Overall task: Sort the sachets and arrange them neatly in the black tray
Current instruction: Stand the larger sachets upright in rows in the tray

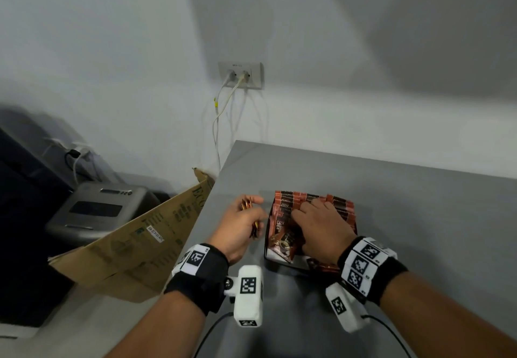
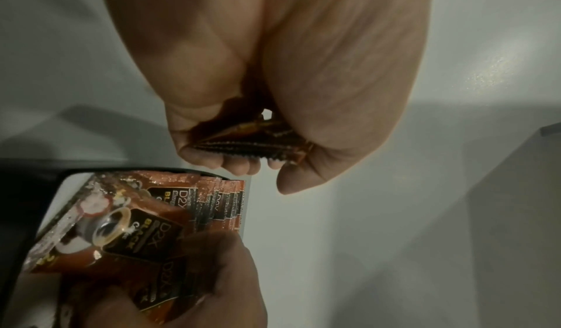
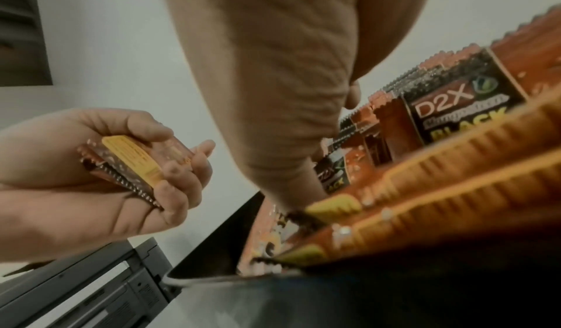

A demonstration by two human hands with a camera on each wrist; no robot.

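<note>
A black tray stands on the grey table, packed with several upright red-brown D2X coffee sachets. My right hand lies on top of them, fingers spread and pressing on their upper edges. Just left of the tray, my left hand grips a small stack of sachets held edge-on above the table. The left wrist view shows the stack's serrated ends inside the curled fingers, with the tray's sachets below. In the right wrist view the held stack is at the left and the tray's sachets at the right.
The table's left edge runs close beside my left hand. Beyond it lean a cardboard flap and a grey printer lower down. A wall socket with cables hangs behind. Bare table surface lies right of and behind the tray.
</note>
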